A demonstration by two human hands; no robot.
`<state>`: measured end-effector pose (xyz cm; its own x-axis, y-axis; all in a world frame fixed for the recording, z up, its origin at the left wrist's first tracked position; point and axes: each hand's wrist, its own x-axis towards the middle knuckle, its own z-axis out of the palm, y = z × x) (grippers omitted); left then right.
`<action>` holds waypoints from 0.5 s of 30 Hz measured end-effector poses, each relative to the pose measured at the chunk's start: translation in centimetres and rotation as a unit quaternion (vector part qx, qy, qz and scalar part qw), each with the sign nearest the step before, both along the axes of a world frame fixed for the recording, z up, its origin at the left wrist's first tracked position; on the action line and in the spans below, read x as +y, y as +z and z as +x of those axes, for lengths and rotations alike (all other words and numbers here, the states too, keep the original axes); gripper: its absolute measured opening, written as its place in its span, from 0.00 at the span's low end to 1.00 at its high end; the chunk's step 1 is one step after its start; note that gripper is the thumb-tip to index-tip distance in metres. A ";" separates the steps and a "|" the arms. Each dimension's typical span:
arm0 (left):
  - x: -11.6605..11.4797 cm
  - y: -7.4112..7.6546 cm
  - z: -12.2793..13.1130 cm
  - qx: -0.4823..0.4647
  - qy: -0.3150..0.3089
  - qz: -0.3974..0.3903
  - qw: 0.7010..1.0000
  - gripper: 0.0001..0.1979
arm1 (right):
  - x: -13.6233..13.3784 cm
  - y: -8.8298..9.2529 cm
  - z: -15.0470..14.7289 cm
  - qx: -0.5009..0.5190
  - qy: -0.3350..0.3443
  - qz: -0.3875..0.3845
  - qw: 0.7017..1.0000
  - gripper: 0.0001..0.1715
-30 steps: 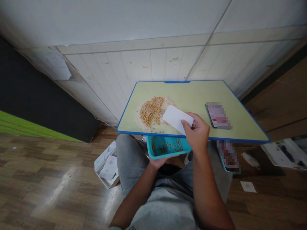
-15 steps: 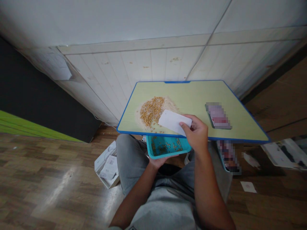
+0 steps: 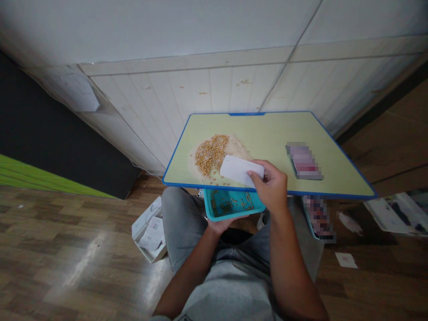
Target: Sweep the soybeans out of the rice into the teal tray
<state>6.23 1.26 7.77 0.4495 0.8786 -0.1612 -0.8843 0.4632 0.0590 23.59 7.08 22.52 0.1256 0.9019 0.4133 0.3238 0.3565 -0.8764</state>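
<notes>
My right hand [image 3: 272, 180] pinches a flat white card [image 3: 239, 170] by its right end, over the near part of the table. The card's far end reaches the edge of a pile of yellow beans [image 3: 210, 154], probably soybeans, mixed with pale grains [image 3: 238, 147]. From below, my left hand [image 3: 222, 225] holds up a turquoise plastic tray [image 3: 210, 209] under the table's near edge. Some beans [image 3: 227, 207] lie scattered in the tray. The left fingers are mostly hidden beneath it.
The small table [image 3: 274, 133] has a yellow-green top and blue rim. A pixelated phone-like object [image 3: 304, 161] lies on its right, another blurred one [image 3: 319, 218] on my right thigh. An open white box [image 3: 150, 236] stands on the floor at left; the wall is behind the table.
My right hand and the white card have shifted slightly left and the card lies a little flatter. The tray and left hand have hardly moved.
</notes>
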 end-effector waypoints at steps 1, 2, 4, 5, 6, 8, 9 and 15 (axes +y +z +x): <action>0.0 -0.1 0.0 -0.002 -0.001 -0.001 1.000 0.45 | 0.0 0.0 0.0 -0.005 -0.001 0.000 1.000 0.14; 0.0 -0.2 0.0 -0.003 -0.001 -0.001 1.000 0.45 | 0.0 0.1 0.0 -0.007 -0.001 0.000 1.000 0.14; 0.0 -0.3 0.0 -0.006 -0.001 -0.003 1.000 0.45 | 0.0 0.1 0.0 -0.006 0.001 -0.001 1.000 0.14; 0.0 -0.2 0.1 -0.006 0.000 -0.005 1.000 0.45 | 0.1 0.1 0.0 -0.005 0.001 -0.002 1.000 0.14; 0.0 -0.2 0.1 -0.006 0.001 -0.008 1.000 0.46 | 0.1 0.1 0.0 -0.003 0.000 -0.002 1.000 0.14; 0.0 0.0 0.1 -0.007 0.002 -0.011 1.000 0.46 | 0.1 0.1 0.0 0.000 0.000 -0.004 1.000 0.14; 0.0 0.2 0.1 -0.008 0.002 -0.011 1.000 0.46 | 0.1 0.1 0.0 0.002 0.001 -0.005 1.000 0.15; 0.1 0.5 0.0 -0.013 -0.009 -0.009 1.000 0.45 | 0.1 0.0 -0.1 0.016 0.013 -0.009 1.000 0.14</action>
